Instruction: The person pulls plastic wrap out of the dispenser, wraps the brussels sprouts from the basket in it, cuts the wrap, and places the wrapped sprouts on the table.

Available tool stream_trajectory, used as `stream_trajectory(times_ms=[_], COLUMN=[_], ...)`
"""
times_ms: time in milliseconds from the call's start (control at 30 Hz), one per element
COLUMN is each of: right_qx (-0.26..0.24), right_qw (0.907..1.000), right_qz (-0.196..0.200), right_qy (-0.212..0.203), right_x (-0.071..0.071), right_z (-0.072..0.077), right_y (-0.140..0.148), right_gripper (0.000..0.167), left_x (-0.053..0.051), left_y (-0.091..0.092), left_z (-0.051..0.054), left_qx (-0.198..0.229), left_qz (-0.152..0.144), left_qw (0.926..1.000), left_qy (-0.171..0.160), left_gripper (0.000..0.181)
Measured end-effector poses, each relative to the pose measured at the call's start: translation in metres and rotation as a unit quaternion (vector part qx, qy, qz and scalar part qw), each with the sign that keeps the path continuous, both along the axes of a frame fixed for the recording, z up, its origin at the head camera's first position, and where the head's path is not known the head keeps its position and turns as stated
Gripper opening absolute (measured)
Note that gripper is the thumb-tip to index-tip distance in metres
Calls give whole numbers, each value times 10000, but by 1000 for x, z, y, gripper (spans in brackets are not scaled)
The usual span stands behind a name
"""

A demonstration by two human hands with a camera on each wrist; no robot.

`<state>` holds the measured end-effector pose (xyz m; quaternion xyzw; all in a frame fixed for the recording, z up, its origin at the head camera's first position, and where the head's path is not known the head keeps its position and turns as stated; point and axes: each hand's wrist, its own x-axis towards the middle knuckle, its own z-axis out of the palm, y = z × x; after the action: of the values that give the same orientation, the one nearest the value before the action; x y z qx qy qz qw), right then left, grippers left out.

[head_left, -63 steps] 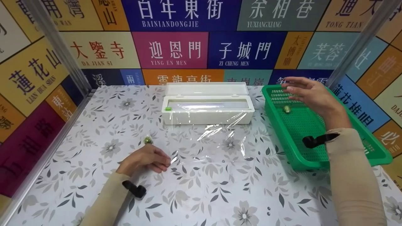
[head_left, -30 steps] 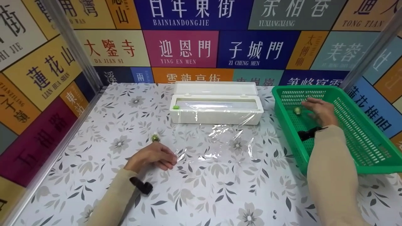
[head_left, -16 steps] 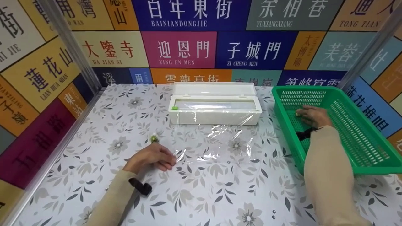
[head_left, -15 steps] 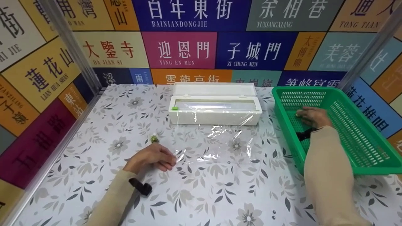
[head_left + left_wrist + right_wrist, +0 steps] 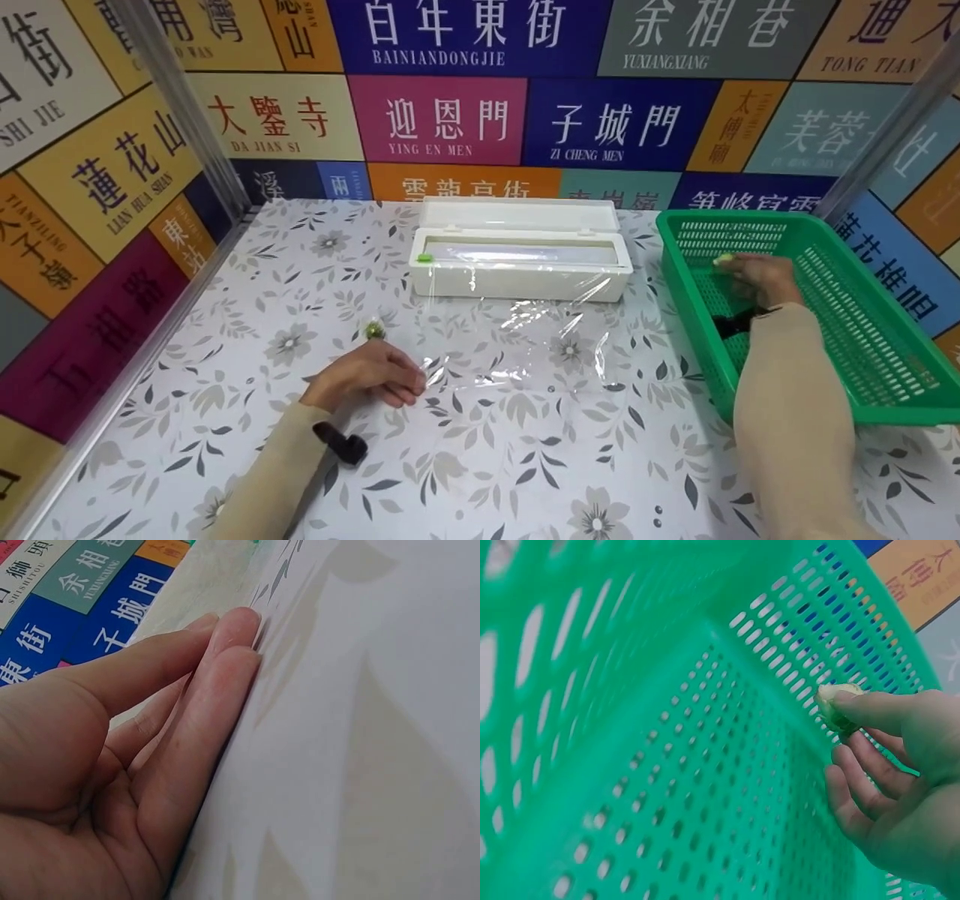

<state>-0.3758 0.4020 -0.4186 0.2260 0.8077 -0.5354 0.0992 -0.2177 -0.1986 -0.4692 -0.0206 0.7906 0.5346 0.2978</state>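
My left hand pinches the near left corner of a sheet of clear cling film, thumb against fingertips, low over the table. The film stretches from a white dispenser box with a raised lid. Just beyond that hand lies a small green vegetable, partly hidden, its kind unclear. Inside the green basket, my right hand holds a pale green Brussels sprout between thumb and fingers. In the right wrist view the sprout is above the basket floor, near a slotted wall.
A floral cloth covers the table. Behind stands a wall of coloured sign panels, with clear upright posts at both corners. A green cutter slider sits at the left end of the box's front edge.
My right hand has come down into the basket, taken hold of the sprout and raised it slightly. The left hand keeps its hold on the film corner. The view has shifted a little.
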Motion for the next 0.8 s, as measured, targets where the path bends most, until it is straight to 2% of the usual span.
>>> stream_trajectory(times_ms=[233,433,667,800], right_qx=[-509,-615,-1410,-1442], right_qw=[9978,9937,9780,9738], right_qz=[-194,-378,-500,-320], right_qy=[379,854,1456,1728], right_x=[1,2,9,16], right_z=[22,42,73,95], right_y=[-6,-12,-17,-26], right_gripper=[78,78,67,69], left_x=[-1,-2,0,1], left_y=[0,0,2,1], left_z=[0,-1,-1,0], left_qx=[-14,-29,118,46], left_qz=[-20,-69,-55,-48], left_qw=[10000,10000,9999,10000], left_qy=[-38,13,-23,17], left_gripper=[21,21,24,22])
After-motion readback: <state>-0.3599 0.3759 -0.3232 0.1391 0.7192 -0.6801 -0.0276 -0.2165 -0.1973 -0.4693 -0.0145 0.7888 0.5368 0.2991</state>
